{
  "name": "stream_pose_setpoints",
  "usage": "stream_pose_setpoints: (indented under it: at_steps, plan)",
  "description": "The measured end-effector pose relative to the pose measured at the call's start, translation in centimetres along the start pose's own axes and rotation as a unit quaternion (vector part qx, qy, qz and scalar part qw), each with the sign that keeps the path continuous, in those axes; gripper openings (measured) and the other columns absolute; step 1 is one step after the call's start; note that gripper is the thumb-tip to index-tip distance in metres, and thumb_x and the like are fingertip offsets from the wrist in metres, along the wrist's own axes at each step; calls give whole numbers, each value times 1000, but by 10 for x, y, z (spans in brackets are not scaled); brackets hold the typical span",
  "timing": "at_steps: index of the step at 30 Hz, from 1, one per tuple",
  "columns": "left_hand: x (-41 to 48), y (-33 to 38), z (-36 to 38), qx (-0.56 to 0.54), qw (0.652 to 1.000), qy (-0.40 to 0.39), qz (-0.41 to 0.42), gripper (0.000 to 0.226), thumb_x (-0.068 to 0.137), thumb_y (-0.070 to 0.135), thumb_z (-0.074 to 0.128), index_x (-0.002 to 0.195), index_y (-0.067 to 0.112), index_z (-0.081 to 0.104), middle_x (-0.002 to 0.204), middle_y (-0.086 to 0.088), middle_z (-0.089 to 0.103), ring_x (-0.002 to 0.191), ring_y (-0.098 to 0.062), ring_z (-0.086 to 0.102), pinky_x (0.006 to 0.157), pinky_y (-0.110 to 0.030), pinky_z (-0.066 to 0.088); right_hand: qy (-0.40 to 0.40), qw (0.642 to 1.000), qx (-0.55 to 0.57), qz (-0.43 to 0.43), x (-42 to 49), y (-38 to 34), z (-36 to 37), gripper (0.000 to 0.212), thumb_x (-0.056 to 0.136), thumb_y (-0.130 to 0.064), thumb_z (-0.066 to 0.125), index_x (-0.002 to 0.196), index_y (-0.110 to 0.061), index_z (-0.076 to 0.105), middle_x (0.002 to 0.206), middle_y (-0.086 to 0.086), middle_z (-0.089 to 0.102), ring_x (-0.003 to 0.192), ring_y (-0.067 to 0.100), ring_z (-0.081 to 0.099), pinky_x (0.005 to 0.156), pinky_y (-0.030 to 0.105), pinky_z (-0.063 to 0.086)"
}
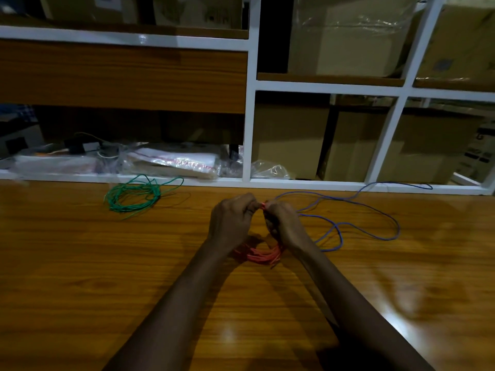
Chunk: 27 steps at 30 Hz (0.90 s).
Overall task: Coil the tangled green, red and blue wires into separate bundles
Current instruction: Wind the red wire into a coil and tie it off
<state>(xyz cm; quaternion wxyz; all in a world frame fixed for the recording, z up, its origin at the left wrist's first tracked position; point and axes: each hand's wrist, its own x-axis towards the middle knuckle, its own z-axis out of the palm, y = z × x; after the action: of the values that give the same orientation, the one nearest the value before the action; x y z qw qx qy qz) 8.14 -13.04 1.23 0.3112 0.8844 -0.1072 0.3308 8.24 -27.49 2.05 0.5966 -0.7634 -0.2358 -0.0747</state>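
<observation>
A coil of red wire (261, 255) hangs between my hands above the middle of the wooden table (80, 263). My left hand (233, 219) and my right hand (284, 223) both grip its top, fingertips almost touching, with a bit of red showing between them. Most of the coil's upper part is hidden by my palms. A green wire (131, 198) lies coiled in a loose bundle at the back left of the table. The blue wire (345, 226) sprawls uncoiled in long loops to the right of my right hand.
A white-framed shelf unit (250, 108) rises along the table's far edge, holding cardboard boxes (292, 140) and plastic-wrapped packets (171, 162). A wooden panel covers its upper left part.
</observation>
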Motion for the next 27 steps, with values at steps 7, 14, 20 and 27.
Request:
stream_pose_setpoints:
  at_steps: [7, 14, 20, 27]
  plan:
    - [8, 10, -19, -225, 958, -172, -48, 31, 100, 18, 46, 73, 14, 61, 61, 5, 56, 53, -7, 49, 55, -27, 40, 39, 983, -132, -125, -4, 6, -8, 33, 94, -24, 44, 62, -32, 41, 52, -12, 35, 51, 1, 37, 50, 20, 25]
    - [11, 18, -37, -192, 935, -296, -24, 29, 102, 26, 41, 83, 11, 57, 65, 5, 47, 50, 1, 41, 51, -21, 31, 30, 969, -190, -153, -2, 14, -9, 28, 96, -44, 36, 73, -37, 52, 57, -11, 46, 54, 5, 45, 54, 39, 34]
    - [10, 22, -30, -179, 960, -211, -40, 47, 103, 28, 38, 58, 18, 44, 51, 3, 40, 44, -11, 34, 52, -28, 24, 41, 956, -235, -173, -3, 12, -6, 26, 97, -44, 31, 73, -37, 33, 58, -11, 36, 52, 5, 37, 51, 33, 25]
    - [12, 17, -51, -273, 864, -388, -169, 46, 102, 36, 35, 66, 13, 50, 54, 1, 36, 45, -11, 24, 44, -23, 20, 37, 927, -297, -226, -11, 10, -3, 33, 99, -45, 31, 77, -21, 41, 61, -7, 38, 51, 21, 40, 50, 39, 28]
